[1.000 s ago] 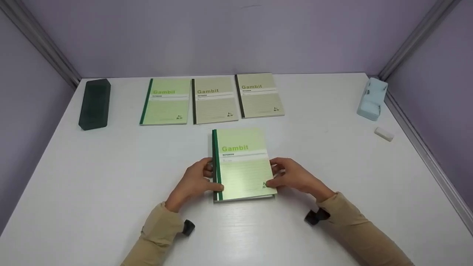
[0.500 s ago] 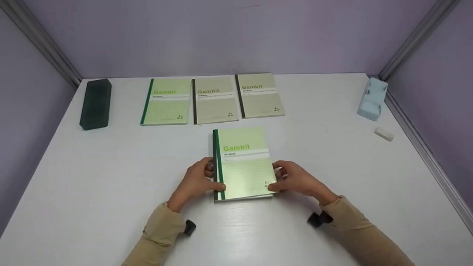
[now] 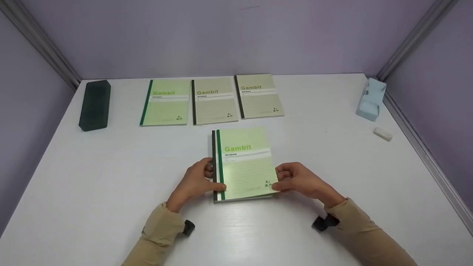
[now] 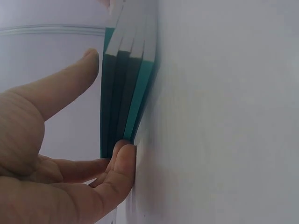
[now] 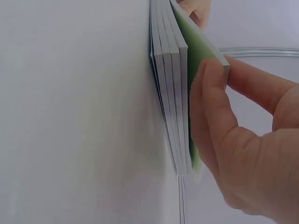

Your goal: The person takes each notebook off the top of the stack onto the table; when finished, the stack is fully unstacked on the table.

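A green Gambit notebook (image 3: 245,170) tops a stack of several notebooks (image 4: 122,88), seen edge-on in the wrist views with green and dark spines. My right hand (image 3: 301,181) pinches the top notebook near its lower right corner, thumb on the cover and fingers beneath. In the right wrist view that side is lifted, leaving a gap above the notebooks (image 5: 170,88) below. My left hand (image 3: 194,181) holds the stack's spine side, fingers curled against the spines. Its thumb (image 4: 77,77) lies over the top cover, slightly apart from it in the left wrist view.
Behind the stack lie a green notebook (image 3: 165,103) and two beige notebooks, one (image 3: 215,101) in the middle and another (image 3: 259,96) to the right. A dark green case (image 3: 95,105) stands far left. Far right are a light blue case (image 3: 371,99) and a white eraser (image 3: 383,134).
The top green notebook has slid right on the stack, baring more of the dark-spined one beneath at left. My right hand has moved right with it; the left hand has stayed nearly still.
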A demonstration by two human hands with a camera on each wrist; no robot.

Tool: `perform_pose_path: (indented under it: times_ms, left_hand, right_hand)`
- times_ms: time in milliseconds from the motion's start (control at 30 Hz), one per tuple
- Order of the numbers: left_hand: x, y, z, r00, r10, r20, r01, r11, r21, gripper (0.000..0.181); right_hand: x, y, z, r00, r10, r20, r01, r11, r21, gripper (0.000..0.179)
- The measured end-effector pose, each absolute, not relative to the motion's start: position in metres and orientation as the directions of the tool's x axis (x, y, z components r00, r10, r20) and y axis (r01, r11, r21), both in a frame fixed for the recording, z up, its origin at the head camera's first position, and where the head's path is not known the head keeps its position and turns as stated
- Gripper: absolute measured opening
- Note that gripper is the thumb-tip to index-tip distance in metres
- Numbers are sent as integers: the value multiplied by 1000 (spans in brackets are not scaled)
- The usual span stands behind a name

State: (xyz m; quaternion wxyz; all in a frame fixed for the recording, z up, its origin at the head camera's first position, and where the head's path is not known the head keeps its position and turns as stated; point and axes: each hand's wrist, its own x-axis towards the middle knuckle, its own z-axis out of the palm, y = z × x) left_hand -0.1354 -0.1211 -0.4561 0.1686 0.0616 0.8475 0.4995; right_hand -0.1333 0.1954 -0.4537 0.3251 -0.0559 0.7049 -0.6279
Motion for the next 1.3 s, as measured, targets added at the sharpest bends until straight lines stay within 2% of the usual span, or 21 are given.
perform_pose_path:
  times_ms: [167, 267, 500, 700, 1000, 1200, 1300]
  left_hand:
    - [-135, -122, -458, -935, 296, -196, -30, 483, 875, 83]
    - [-135, -123, -458, -935, 299, -191, -31, 468, 883, 82]
    - [-136, -124, -458, -933, 296, -205, -43, 474, 880, 81]
    - [-136, -124, -456, -930, 289, -227, -53, 505, 862, 74]
    - [-138, -127, -456, -927, 305, -219, -37, 505, 862, 67]
    - [-139, -126, -458, -930, 291, -224, -38, 531, 847, 73]
    - [-140, -125, -456, -933, 281, -226, -51, 517, 854, 67]
  right_hand:
    - [-131, 198, -453, -741, -528, -414, 409, 134, -903, 46]
    - [-130, 198, -454, -739, -538, -406, 413, 116, -904, 48]
    - [-131, 197, -453, -740, -549, -389, 424, 67, -903, 30]
    - [-135, 194, -449, -736, -583, -345, 377, 71, -924, 25]
    - [-144, 197, -436, -783, -581, -222, 326, -80, -942, 23]
    - [-150, 199, -422, -798, -561, -221, 386, -194, -902, 20]
    - [-153, 202, -416, -818, -533, -216, 392, -243, -887, 23]
